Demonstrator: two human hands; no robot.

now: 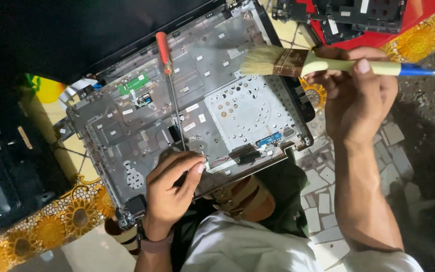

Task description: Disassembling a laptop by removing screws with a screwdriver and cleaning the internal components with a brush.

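An opened grey laptop chassis [127, 126] lies tilted across the middle, its bare inner frame facing up. My left hand [169, 194] rests on its near edge, fingers curled and pinching at the frame beside a black part. A screwdriver [169, 85] with a red handle lies loose on the chassis, its long shaft pointing toward my left hand. My right hand [356, 95] holds a paintbrush [303, 63] with pale bristles, a cream handle and a blue tip, bristles hovering over the chassis's upper right corner.
A black laptop lid [51, 35] spreads at the top left, and another dark device [1, 166] sits at the far left. Black parts on red cloth [358, 20] lie at the top right. A sunflower-patterned cloth [66, 216] covers the surface; mosaic tile floor [323, 196] shows below.
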